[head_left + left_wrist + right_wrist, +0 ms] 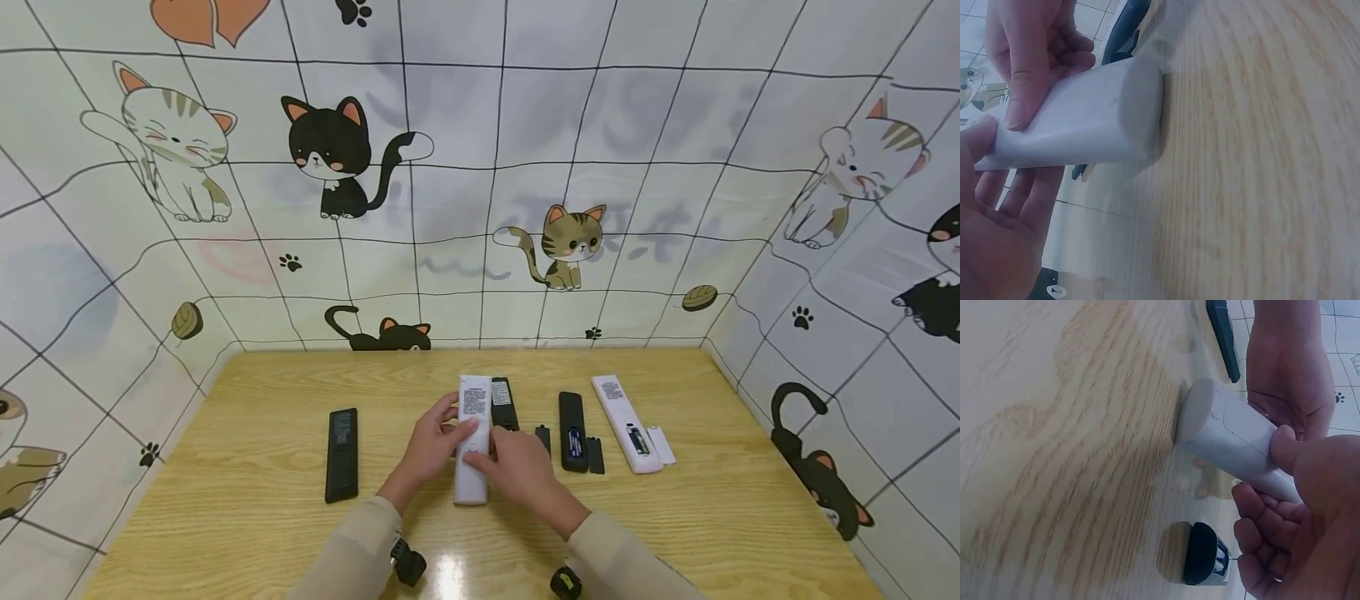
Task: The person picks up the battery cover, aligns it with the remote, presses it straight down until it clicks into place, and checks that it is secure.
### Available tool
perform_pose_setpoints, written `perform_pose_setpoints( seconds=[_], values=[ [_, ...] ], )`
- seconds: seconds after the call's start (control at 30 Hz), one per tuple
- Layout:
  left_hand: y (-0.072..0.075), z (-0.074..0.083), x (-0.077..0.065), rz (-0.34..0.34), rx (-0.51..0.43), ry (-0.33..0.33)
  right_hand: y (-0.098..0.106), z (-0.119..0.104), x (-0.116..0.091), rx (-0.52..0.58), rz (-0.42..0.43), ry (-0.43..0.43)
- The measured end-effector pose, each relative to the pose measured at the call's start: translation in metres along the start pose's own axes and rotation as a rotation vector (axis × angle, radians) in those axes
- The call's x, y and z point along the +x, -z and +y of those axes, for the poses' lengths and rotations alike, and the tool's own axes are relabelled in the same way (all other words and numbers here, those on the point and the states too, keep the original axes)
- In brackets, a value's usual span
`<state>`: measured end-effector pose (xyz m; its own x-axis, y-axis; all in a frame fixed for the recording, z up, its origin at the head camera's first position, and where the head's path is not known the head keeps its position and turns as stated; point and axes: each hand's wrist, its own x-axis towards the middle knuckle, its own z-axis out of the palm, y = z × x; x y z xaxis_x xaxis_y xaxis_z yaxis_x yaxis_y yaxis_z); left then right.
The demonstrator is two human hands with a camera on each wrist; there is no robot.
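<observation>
Both hands hold a white remote control (474, 487), back side up, with its printed label at the far end. The left hand (429, 448) grips it from the left, thumb on top and fingers underneath in the left wrist view. From the right, the right hand (525, 471) holds it with the thumb pressed on its back. In the right wrist view, the battery cover (1244, 428) outline shows near that thumb, flush with the casing. The near end of the remote (1138, 112) is close over the table. A black remote (502, 400) lies just behind the right hand, partly hidden.
At left lies a black remote (342, 454). On the right are a black remote (570, 412) with batteries showing, its loose cover (596, 456), another small black cover (543, 437), and a white remote (617, 408) with its compartment uncovered beside a white cover (662, 445).
</observation>
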<state>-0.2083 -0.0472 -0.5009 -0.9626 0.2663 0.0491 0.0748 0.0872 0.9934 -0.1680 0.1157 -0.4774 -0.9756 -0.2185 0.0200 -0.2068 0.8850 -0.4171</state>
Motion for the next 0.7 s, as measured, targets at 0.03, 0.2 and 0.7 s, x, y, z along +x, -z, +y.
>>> perform_pose_setpoints(
  seconds=[0.03,0.2,0.7],
  values=[
    [0.000,0.002,-0.001,0.002,0.007,-0.004,0.000,0.000,0.001,0.003,0.003,0.000],
    [0.000,0.023,-0.008,0.015,0.010,-0.016,0.002,-0.001,0.004,-0.033,0.027,0.032],
    [-0.001,0.001,-0.003,0.047,0.009,0.001,0.001,0.000,0.003,0.030,-0.045,0.001]
  ],
)
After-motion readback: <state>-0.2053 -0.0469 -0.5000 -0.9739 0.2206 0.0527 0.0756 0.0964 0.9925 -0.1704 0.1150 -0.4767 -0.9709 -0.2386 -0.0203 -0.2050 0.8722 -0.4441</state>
